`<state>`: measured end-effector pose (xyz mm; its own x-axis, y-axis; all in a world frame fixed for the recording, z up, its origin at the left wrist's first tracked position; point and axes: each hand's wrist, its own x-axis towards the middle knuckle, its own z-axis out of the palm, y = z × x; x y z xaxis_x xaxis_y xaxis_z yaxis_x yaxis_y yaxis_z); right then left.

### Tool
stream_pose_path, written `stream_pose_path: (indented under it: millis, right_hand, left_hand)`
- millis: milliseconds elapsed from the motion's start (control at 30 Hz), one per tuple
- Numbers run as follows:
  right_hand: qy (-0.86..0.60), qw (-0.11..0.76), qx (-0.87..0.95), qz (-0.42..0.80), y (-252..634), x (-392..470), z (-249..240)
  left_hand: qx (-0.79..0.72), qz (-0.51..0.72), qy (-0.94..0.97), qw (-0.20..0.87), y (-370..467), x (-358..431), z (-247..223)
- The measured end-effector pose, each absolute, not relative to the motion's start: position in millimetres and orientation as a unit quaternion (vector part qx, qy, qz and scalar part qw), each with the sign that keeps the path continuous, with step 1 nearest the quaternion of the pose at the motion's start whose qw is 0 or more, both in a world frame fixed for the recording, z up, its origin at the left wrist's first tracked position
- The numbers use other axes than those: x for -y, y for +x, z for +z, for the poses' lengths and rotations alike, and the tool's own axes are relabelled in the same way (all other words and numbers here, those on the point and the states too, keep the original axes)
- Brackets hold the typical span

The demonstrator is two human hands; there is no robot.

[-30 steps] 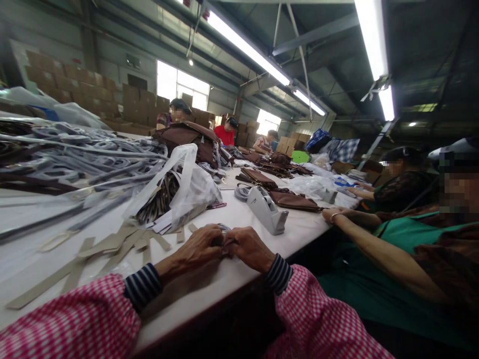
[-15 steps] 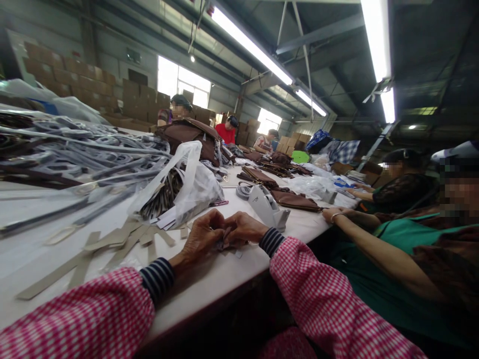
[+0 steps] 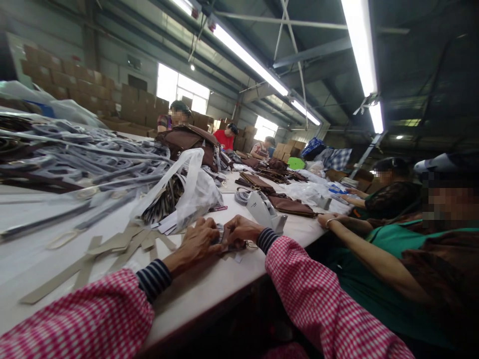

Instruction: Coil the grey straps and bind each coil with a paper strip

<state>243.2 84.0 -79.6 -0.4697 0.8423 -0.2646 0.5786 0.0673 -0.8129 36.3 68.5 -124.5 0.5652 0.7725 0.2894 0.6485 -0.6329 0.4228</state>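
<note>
Factory hall, long white desk running toward the far end. Fluorescent tube lights overhead on steel trusses. Bright windows in back wall, stacked cardboard boxes at left.

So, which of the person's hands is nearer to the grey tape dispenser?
The right. The right hand sits just in front of the tape dispenser, almost touching its base. The left hand lies farther to the left, beside the plastic bag.
</note>
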Motion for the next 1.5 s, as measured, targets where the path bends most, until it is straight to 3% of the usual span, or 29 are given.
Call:
stream_pose_path:
  millis: [233, 533, 933, 1167, 1500]
  right_hand:
    - [-0.494, 0.059, 0.748, 0.440, 234, -83, -53]
    - [-0.462, -0.038, 0.829, 0.314, 222, -89, -44]
    - [-0.419, 0.011, 0.905, -0.072, 230, -45, -91]
    - [-0.485, 0.091, 0.870, -0.009, 236, -8, -110]
    - [-0.468, 0.173, 0.858, 0.123, 251, 2, -116]
  left_hand:
    - [-0.371, 0.238, 0.874, 0.203, 39, -61, -127]
    - [-0.367, 0.249, 0.880, 0.172, 37, -66, -137]
    - [-0.365, 0.265, 0.878, 0.160, 42, -65, -144]
    - [-0.380, 0.267, 0.873, 0.151, 44, -63, -142]
    - [-0.327, 0.231, 0.889, 0.223, 31, -79, -127]
